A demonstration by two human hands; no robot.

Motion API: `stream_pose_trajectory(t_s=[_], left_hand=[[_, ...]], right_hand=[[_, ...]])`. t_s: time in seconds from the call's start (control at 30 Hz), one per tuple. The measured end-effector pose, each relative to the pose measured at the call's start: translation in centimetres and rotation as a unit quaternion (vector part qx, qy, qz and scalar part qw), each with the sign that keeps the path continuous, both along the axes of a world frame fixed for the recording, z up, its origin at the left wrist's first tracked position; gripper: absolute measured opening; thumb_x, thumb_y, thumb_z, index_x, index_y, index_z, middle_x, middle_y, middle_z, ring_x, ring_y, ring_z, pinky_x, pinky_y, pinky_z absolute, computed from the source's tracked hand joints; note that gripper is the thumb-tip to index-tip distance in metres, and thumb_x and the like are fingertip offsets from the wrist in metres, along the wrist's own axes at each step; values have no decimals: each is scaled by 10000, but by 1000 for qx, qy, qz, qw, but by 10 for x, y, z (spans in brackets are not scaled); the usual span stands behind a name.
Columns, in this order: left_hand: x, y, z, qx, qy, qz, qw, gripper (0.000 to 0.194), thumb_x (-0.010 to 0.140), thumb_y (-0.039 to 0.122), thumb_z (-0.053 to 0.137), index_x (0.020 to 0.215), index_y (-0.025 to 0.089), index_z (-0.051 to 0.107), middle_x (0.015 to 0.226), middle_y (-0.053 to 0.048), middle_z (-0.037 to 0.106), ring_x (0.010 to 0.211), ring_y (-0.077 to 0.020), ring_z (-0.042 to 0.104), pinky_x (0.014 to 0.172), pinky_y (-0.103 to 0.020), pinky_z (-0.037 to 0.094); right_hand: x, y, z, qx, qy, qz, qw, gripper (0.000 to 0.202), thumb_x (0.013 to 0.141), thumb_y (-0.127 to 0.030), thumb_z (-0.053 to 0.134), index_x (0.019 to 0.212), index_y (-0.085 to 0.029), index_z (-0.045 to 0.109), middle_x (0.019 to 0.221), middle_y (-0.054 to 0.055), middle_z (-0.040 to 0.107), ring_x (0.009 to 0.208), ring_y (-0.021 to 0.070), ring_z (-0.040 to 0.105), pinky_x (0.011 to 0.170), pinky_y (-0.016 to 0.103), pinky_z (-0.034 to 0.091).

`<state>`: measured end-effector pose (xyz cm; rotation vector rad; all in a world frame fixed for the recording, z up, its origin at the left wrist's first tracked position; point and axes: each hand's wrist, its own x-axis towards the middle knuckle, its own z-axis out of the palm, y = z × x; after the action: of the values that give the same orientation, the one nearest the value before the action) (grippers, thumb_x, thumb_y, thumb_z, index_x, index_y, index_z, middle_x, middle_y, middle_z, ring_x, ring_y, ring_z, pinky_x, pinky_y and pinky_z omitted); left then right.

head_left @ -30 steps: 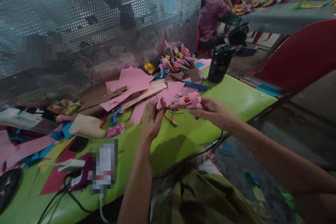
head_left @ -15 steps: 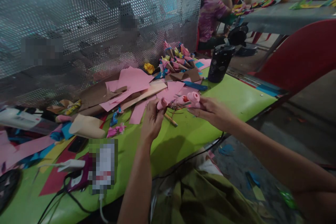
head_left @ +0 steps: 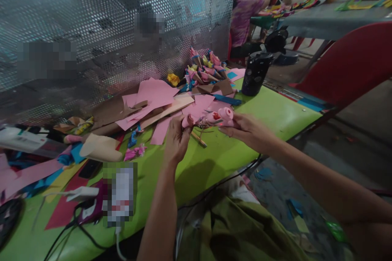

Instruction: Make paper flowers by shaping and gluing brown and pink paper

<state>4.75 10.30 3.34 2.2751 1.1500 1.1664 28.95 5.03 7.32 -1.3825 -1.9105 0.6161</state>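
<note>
My left hand (head_left: 177, 138) is closed round a small roll of pink paper (head_left: 188, 120) above the green table. To its right, my right hand (head_left: 246, 130) grips a pink glue gun (head_left: 226, 115) with a red mark on its side. The front end of the glue gun points toward the roll, with a narrow gap between them; whether they touch is too small to tell. Under the hands a pencil (head_left: 199, 139) lies on the green tabletop (head_left: 208, 171). Pink paper pieces (head_left: 156, 96) are spread just beyond.
A black cup (head_left: 256, 74) stands at the back right, near a bundle of paper cones (head_left: 205, 69). Phones, cables and a power bank (head_left: 95, 206) lie front left. A seated person (head_left: 246, 16) is behind, and a red chair (head_left: 352, 61) at right.
My hands have barely moved. The person in the background has shifted an arm down and forward toward the far table.
</note>
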Motion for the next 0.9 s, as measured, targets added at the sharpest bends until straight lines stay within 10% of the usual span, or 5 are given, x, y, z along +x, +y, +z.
stream_pose_trajectory(t_s=[0.9], left_hand=[[-2,2,-3,15,5,-4,1000,251,999,356,411,1204,262,520,1103,-64,562,1052,-225,533,937,-397,447]], right_hand=[[-7,-9,-2,14,-10,14,1000,346,931,-521,499,827,-203,586,637,3,516,567,151,423,576,287,285]])
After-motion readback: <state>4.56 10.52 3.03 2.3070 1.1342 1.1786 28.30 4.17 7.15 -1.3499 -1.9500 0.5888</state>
